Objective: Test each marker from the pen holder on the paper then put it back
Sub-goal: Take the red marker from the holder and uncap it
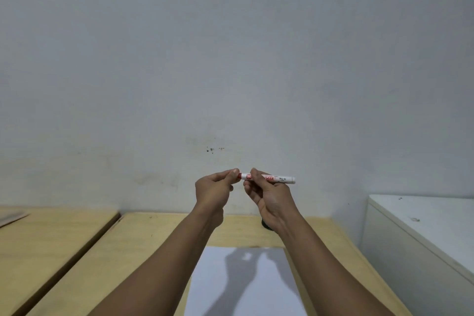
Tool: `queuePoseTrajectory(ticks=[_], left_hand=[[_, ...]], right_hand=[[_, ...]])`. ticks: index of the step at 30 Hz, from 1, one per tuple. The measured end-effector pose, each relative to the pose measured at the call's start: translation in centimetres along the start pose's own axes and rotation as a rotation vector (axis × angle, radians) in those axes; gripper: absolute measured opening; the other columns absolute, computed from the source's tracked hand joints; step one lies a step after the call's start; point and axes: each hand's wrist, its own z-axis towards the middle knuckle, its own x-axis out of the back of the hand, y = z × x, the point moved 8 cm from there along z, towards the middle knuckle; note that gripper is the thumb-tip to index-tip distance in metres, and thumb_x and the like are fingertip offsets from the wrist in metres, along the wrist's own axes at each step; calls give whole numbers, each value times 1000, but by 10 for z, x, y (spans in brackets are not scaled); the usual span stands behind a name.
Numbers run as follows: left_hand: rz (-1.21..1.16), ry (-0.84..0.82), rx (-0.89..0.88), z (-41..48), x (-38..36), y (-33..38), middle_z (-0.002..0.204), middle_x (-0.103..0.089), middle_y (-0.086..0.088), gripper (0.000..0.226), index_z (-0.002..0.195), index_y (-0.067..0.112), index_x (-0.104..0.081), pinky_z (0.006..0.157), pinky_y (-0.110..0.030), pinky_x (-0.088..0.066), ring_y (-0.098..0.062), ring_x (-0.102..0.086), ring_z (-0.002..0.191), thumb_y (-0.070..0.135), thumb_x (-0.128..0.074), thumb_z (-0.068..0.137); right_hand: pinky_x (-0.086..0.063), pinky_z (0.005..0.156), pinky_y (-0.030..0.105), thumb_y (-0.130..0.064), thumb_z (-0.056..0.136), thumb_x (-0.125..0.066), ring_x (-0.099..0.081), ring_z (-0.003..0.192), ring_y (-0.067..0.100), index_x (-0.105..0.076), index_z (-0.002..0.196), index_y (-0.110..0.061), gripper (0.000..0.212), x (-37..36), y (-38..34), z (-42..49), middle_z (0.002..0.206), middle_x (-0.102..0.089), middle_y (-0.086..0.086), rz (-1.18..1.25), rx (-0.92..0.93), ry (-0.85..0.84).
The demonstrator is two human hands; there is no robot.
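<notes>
Holding a white marker with red lettering level in my closed right hand, my left hand pinches its red cap end; my right wrist hides a dark object on the pale wooden table beyond the white paper sheet.

Marker up in the air, lying level, white barrel w/ red print, red cap end pointing left; both hands on it, left at the cap. Paper flat on the tabletop below, white, blank as far as seen, shadowed. Pen holder: just a dark sliver behind the right wrist.
</notes>
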Motion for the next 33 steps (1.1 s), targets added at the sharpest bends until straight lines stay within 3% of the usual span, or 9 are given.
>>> queuePoseTrajectory(ticks=[4,9,15,20,26,29,33], left_hand=[[26,-9,120,-3,10,-13,84,-77,2,11,90,14,-78,62,-29,-38,-12,-55,78,23,-78,83],[-44,-7,167,6,16,-30,82,-75,-10,10,89,2,-76,75,-32,-51,-15,-53,65,10,-77,83],[-15,13,200,23,27,-48,77,-75,-12,11,83,0,-74,64,-29,-50,-15,-52,56,10,-78,82],[32,37,186,38,47,-60,73,-74,-7,10,79,4,-74,67,-29,-50,-15,-50,57,13,-78,82],[497,46,-171,57,85,-62,77,-77,3,18,92,20,-74,71,-26,-51,-5,-70,77,23,-83,76],[734,39,-227,71,99,-80,77,-73,14,17,84,32,-70,79,-35,-56,-5,-68,79,28,-83,75],[966,60,-241,87,115,-102,74,-65,27,16,74,40,-64,89,-39,-45,4,-60,76,36,-79,78]], right_hand=[[-63,70,24,-1,92,-66,-69,61,17,-68,90,3,4,4,12,-10,78,-70,12,-18,35,-8],[-63,74,25,2,93,-64,-71,67,17,-69,92,3,5,14,29,-10,84,-69,14,-31,57,5],[-60,87,27,6,87,-71,-74,93,24,-72,101,0,16,22,40,-7,90,-79,12,-176,149,-43],[-51,103,35,7,88,-68,-69,108,20,-77,107,-10,26,27,53,2,110,-78,11,-357,104,-172],[-59,93,33,4,85,-71,-72,96,23,-73,95,-2,13,49,68,15,93,-80,8,-233,76,-112],[-61,86,30,12,83,-71,-68,94,27,-71,97,2,17,61,84,26,93,-74,15,-241,54,-76],[-58,83,33,15,83,-69,-65,85,26,-72,95,-1,20,70,105,39,86,-69,17,-311,48,-72]])
